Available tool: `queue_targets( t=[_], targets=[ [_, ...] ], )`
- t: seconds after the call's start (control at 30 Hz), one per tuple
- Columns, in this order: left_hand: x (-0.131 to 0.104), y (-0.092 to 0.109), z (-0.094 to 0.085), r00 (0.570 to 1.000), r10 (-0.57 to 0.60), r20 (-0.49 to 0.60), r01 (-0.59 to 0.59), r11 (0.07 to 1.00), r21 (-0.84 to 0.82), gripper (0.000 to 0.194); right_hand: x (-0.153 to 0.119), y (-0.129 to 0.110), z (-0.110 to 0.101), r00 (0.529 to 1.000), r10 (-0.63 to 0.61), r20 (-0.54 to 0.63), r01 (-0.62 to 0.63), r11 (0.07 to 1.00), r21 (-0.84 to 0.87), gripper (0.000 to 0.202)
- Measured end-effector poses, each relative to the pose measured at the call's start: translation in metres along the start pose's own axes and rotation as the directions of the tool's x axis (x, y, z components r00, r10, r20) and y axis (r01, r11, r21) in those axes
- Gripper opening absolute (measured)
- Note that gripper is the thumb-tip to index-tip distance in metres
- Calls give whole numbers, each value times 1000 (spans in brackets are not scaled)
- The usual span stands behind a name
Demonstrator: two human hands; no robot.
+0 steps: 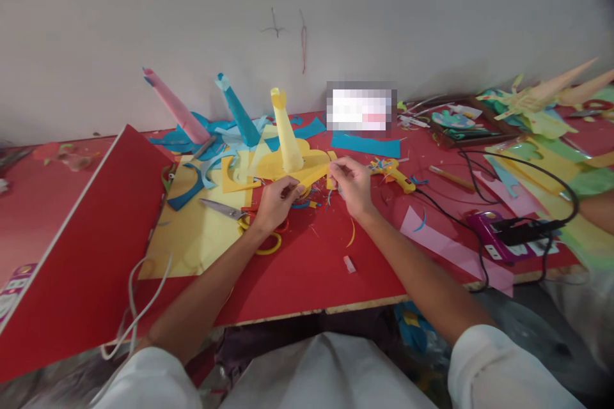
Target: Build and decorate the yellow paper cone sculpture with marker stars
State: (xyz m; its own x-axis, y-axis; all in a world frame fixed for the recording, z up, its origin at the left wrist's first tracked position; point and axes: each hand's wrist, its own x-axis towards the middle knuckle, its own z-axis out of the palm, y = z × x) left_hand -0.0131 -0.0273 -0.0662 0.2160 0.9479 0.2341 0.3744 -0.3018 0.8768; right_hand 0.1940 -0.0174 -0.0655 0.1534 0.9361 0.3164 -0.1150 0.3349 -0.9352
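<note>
Two closed pinches on yellow paper strip (314,174): left fingers (296,193), right fingers (338,174).

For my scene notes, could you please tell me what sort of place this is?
Probably a paper-craft workspace, judging by the scissors, yellow glue gun and blue paper cone.

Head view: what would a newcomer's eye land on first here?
Probably the pink cone, blue cone and yellow cone in a row toward the back of the red table. Next, the left hand and right hand at centre, holding a yellow strip. The large red panel at left also stands out.
</note>
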Motion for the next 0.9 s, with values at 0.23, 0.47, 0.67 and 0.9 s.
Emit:
queue_targets(
  t=[0.23, 0.47, 0.67, 0.9],
  targets=[
    [1, -3, -1, 998, 3, -58, -7, 998, -63, 34, -3, 3, 4, 981, 79, 179, -80, 997, -6, 43],
    [0, 0, 0, 999, 30, 12, -29, 999, -27, 35, -4, -1, 5, 959, 116, 259, -80, 986, -144, 43],
    [-1, -1, -1, 999, 36, -4, -36, 999, -23, 33, 5, 4, -1, 952, 251, 174, -247, 968, -47, 49],
    [-1, 0, -1, 998, 26, 59, -26, 1000, -8, 31, -4, -1, 6, 954, 158, 254, -135, 985, -106, 43]
  ],
)
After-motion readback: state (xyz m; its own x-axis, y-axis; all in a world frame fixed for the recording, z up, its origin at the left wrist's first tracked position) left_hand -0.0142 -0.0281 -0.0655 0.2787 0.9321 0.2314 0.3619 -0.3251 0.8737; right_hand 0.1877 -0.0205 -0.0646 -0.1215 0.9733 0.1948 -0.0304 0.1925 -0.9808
